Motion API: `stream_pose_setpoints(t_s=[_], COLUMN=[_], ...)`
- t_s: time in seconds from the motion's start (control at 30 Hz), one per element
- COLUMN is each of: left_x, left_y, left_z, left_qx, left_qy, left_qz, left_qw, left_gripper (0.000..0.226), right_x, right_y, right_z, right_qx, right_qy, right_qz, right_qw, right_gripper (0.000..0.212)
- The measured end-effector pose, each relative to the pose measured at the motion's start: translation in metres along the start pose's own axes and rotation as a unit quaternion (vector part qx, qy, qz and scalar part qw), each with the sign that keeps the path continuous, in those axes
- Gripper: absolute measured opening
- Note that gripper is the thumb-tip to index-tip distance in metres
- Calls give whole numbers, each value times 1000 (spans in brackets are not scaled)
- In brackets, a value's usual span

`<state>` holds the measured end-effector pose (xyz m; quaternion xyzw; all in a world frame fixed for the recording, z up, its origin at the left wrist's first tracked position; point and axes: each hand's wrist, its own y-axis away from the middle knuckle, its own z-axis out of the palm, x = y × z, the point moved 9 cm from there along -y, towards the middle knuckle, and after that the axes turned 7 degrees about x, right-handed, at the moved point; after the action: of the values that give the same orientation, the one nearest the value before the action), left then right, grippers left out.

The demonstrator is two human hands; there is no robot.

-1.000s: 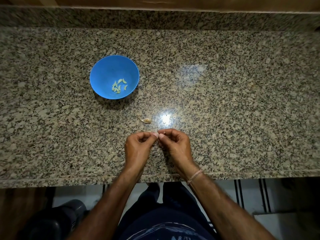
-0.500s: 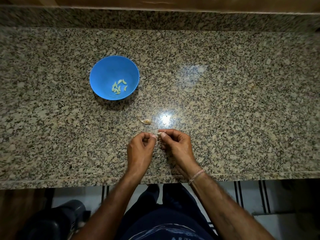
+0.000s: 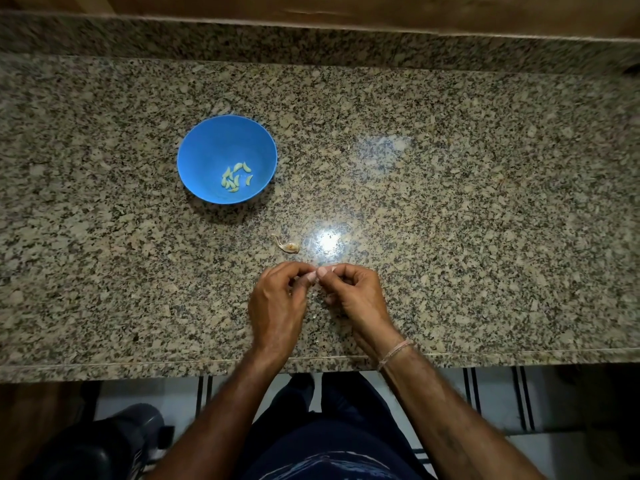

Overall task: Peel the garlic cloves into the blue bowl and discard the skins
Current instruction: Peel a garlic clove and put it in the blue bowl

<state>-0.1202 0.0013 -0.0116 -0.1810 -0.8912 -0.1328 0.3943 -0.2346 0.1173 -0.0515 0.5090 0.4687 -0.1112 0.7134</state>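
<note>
Hands [image 3: 277,306] [image 3: 356,303] pinching clove [image 3: 314,277], near counter [image 3: 138,358] edge

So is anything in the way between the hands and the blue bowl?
Nothing really blocks it. The left hand and right hand pinch the clove. Only a skin scrap lies flat on the counter, roughly between them and the bowl, probably low enough to pass over.

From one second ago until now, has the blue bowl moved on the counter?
No. The blue bowl keeps the same place, up and to the left of the garlic skin scrap on the granite counter.
</note>
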Motion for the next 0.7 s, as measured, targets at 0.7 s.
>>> stream_pose_setpoints(t_s=[0.7], left_x=[-57], left_y=[-22], left_z=[-32], left_qx=[46], left_qy=[5], left_qz=[-99], left_qw=[994], left_gripper=[14], right_x=[-34], right_y=[4], right_z=[8], right_qx=[50], right_qy=[362], right_qz=[-340], right_qw=[867], right_gripper=[38])
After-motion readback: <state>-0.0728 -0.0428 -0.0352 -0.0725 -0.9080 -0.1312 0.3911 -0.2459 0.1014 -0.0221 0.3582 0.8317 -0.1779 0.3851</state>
